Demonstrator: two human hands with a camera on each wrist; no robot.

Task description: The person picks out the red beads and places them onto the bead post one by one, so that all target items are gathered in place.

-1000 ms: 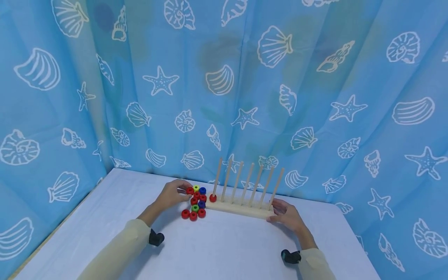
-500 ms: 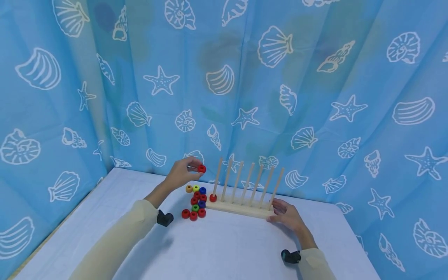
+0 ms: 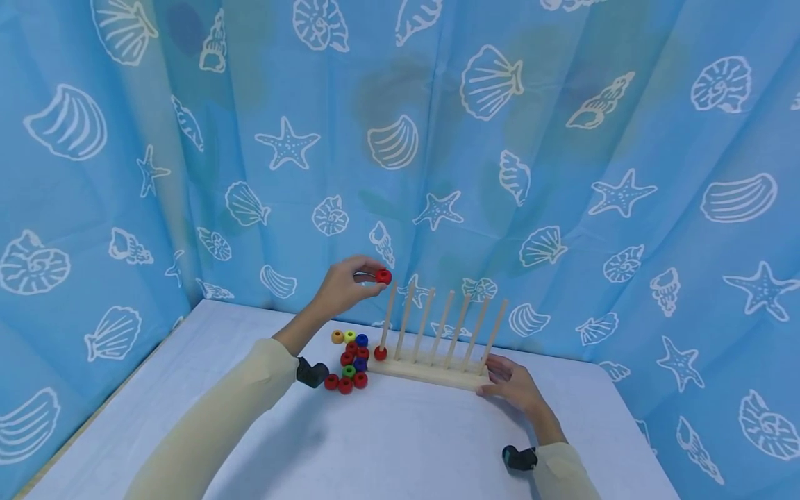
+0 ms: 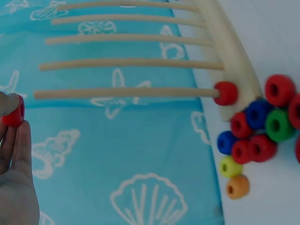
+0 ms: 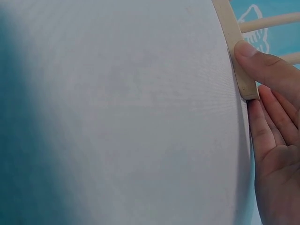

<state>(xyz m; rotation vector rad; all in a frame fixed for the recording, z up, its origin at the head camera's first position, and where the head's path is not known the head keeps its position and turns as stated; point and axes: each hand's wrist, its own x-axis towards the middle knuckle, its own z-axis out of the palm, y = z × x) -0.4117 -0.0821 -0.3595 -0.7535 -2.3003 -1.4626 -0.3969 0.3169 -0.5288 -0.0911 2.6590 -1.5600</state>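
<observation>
While left grip (image 3: 346, 286) holds red bead (image 3: 384, 278) | loose beads (image 3: 346, 358) beside rack (image 3: 426, 373)

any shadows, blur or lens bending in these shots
Head view: soft shadow on the white table, beside the left sleeve; left wrist: pegs and wooden base look bowed; right wrist: teal patch at the left edge is blurred.

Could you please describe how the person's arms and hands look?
The left sleeve and right sleeve are plain pale beige. A small black left wrist device and similar right wrist device jut out, rounded at the end. The left hand and right hand wear no gloves.
</observation>
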